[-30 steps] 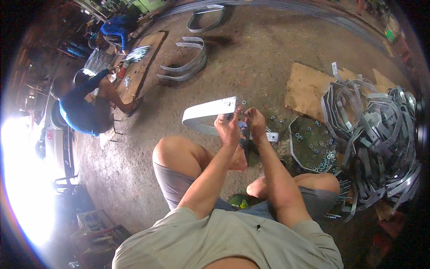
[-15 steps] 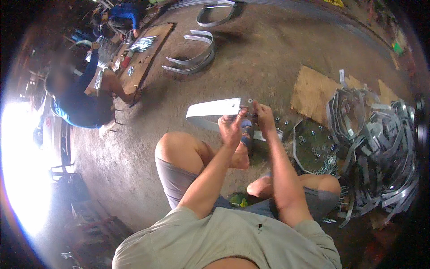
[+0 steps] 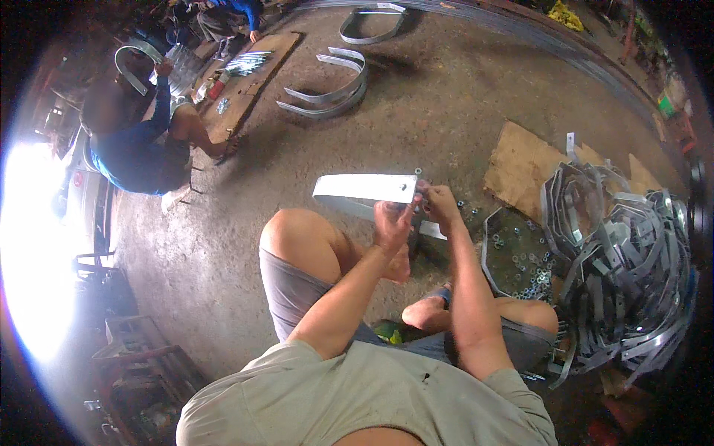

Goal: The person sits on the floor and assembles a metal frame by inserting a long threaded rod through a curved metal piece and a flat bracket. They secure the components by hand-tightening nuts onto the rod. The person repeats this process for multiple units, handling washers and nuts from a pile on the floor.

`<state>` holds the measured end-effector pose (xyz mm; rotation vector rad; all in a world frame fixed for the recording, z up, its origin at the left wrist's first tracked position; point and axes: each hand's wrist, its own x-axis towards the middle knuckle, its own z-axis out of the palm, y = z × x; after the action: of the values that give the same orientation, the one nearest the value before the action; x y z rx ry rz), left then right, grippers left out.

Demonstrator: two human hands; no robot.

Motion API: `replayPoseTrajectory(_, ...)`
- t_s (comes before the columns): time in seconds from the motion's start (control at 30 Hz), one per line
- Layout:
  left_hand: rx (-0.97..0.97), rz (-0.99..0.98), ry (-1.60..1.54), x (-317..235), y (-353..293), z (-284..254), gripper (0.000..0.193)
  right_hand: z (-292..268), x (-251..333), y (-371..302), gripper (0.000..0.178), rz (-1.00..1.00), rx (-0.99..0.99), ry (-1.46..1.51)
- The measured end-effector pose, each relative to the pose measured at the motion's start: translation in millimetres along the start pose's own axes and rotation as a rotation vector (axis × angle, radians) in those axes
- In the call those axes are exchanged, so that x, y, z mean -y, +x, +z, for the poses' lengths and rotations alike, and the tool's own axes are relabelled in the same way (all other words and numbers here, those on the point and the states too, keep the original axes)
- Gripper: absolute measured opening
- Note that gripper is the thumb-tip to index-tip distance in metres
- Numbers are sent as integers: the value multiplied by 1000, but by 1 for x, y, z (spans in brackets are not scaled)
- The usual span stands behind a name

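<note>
A bent flat metal strap (image 3: pixel 361 186), curved like a U, is held in front of my knees, its upper arm shining brightly. My left hand (image 3: pixel 393 227) grips the strap near its right end from below. A dark round spot, a hole or a bolt (image 3: pixel 404 186), shows close to that end. My right hand (image 3: pixel 440 205) is closed in a pinch just beside the strap's end; whatever its fingertips hold is too small to make out. Below the hands, the strap's lower arm (image 3: pixel 433 230) sticks out past my left hand.
Loose nuts (image 3: pixel 532 279) lie on the floor at right, beside a big heap of bent metal straps (image 3: pixel 632 267). Cardboard (image 3: pixel 520 160) lies behind them. More curved straps (image 3: pixel 349 93) rest farther off. A co-worker (image 3: pixel 137 152) sits at left by a board (image 3: pixel 256 82) with bolts.
The strap's near end has shifted slightly right and down, and its hole or bolt now shows more plainly. My right hand has lowered a little. The co-worker at left has raised a curved strap.
</note>
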<state>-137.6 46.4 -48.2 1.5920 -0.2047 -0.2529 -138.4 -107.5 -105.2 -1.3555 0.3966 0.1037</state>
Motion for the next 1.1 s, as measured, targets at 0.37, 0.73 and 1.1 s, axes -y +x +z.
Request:
replayPoseTrajectory(0.37,-11,169,-218,38,3,5,20,18,-17,0,44,-128,-226,-45)
replayPoseTrajectory(0.73,-218,202,207,13,17,4,24,23,-57,12,49,-398,-552,-95)
replayPoseTrajectory(1.1,-185,226,138,5,8,-3,27,3,-13,10,41,-9,10,-51)
